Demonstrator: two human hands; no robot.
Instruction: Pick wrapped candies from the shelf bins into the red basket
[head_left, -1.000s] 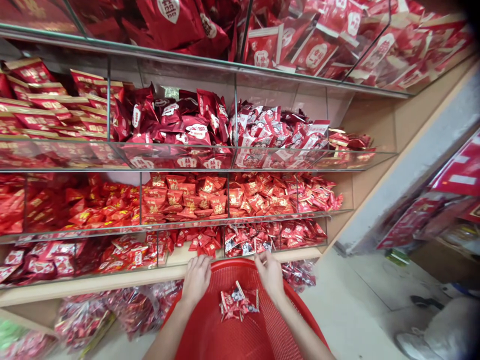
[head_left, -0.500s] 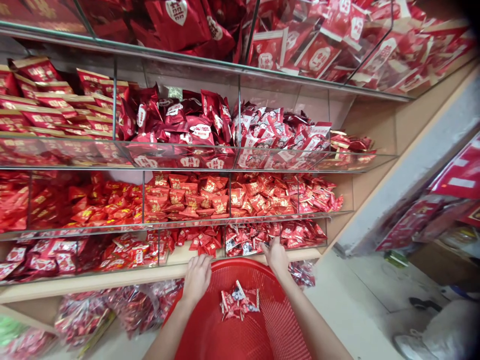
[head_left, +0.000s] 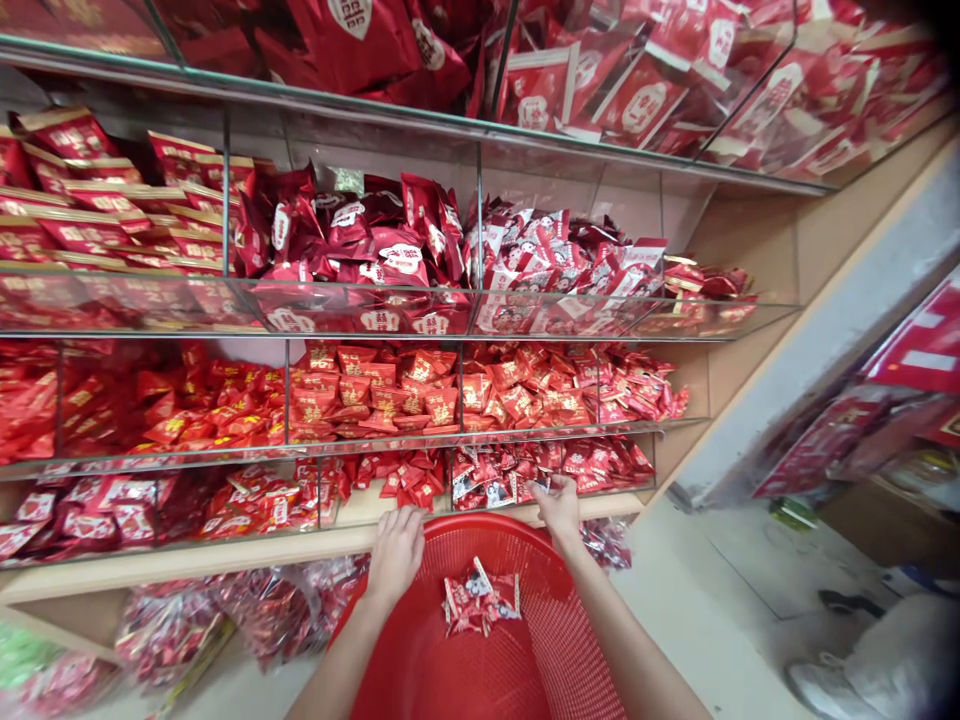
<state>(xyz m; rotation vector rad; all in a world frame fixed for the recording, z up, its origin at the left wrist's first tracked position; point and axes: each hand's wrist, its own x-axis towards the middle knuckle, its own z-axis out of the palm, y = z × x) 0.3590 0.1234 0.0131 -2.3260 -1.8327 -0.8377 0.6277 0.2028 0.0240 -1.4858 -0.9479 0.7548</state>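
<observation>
A red mesh basket [head_left: 540, 650] sits low in front of me with a small heap of red-and-white candy packets [head_left: 480, 602] inside. My left hand [head_left: 396, 552] is curled over the basket's far rim, holding it. My right hand [head_left: 556, 503] reaches over the rim into the lowest glass bin of red-and-white packets [head_left: 525, 475]; its fingers are closed on a packet at the bin's front edge.
Glass shelves [head_left: 480, 325] in several tiers hold bins of red wrapped sweets. A wooden ledge [head_left: 225, 555] runs under the lowest bins, with bagged sweets [head_left: 247, 615] below. A wall post [head_left: 810, 340] and pale floor lie to the right, with someone's shoe [head_left: 817, 690] at the corner.
My right hand has left the basket and moved forward and up into the lowest bin, closing on a packet. The left hand has stayed on the rim.
</observation>
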